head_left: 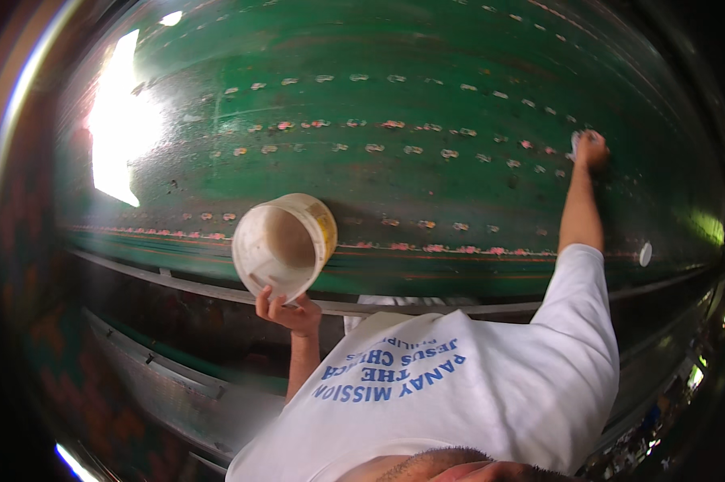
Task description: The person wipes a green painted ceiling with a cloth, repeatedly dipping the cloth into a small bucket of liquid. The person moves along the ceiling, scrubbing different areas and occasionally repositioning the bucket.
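Observation:
My left hand [287, 309] grips the lower rim of a white plastic bucket [286, 241]. The bucket is tilted with its open mouth toward me and looks smeared inside. My right hand [592, 149] is stretched far out on a straight arm. It presses a small pale object [576, 141] against a large green painted surface [426, 185]. What the object is cannot be told. Rows of pale and pinkish patched spots [394, 124] run across the green surface. My white T-shirt [475, 386] fills the lower middle.
A grey metal rail [177, 281] runs along below the green surface, with further metal edges [161, 369] lower left. A strong glare [121, 120] washes out the upper left. A small white round mark [645, 254] sits at the right.

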{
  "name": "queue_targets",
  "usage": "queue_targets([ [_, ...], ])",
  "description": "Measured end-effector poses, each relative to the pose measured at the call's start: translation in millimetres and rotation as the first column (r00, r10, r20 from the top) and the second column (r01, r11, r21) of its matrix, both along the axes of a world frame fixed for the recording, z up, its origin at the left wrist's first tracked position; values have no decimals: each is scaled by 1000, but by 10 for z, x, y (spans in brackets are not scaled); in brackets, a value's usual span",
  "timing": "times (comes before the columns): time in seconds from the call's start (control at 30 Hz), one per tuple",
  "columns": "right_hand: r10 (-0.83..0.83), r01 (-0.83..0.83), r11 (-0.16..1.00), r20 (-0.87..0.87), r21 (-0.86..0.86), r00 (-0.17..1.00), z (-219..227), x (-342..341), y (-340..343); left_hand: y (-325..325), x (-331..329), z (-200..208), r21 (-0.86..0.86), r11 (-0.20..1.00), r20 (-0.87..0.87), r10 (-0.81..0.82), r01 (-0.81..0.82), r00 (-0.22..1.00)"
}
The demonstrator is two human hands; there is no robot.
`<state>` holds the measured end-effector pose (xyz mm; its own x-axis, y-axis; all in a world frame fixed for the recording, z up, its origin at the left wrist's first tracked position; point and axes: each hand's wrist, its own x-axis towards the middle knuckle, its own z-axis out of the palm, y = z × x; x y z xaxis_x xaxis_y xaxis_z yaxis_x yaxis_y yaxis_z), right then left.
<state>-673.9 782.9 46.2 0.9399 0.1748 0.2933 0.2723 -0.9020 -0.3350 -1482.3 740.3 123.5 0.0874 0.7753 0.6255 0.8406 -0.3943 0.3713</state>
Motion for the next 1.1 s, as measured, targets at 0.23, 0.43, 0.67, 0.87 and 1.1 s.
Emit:
queue_targets([
  [0.23, 218, -207, 976, 218, -69, 951, -15, -984, 1450, -130, 58, -57, -25, 999, 102, 25, -23, 994],
  [0.43, 769, -817, 575, 320, 30, 553, 248, -3223, 3561, -119, 120, -100, -5, 999, 146, 34, -34, 989],
  [0.67, 945, -966, -183, 305, 184, -121, 218, -6037, 3878, -168, 56, -16, -66, 997, 118, 36, -28, 992],
  [0.87, 931, -892, -349, 217, 289, -294, 326, -5963, 2603, -53, 35, 72, -24, 1000, 73, 14, -13, 997],
  [1.1, 948, -949, 125, 246, 290, 200, 369, -4107, 1219, 54, -42, 80, -3, 996, 144, -91, 93, 985],
])
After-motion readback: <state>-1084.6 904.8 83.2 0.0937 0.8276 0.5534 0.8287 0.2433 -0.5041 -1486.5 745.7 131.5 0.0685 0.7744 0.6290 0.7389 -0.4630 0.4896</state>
